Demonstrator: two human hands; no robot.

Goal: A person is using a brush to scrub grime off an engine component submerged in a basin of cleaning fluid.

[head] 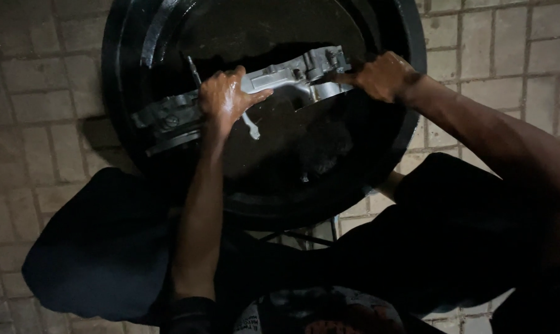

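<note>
Grey metal casting (273,83) under curled fingers (230,93)

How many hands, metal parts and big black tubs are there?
Hands: 2, left hand and right hand
Grey metal part: 1
Round black tub: 1
Total: 4
</note>
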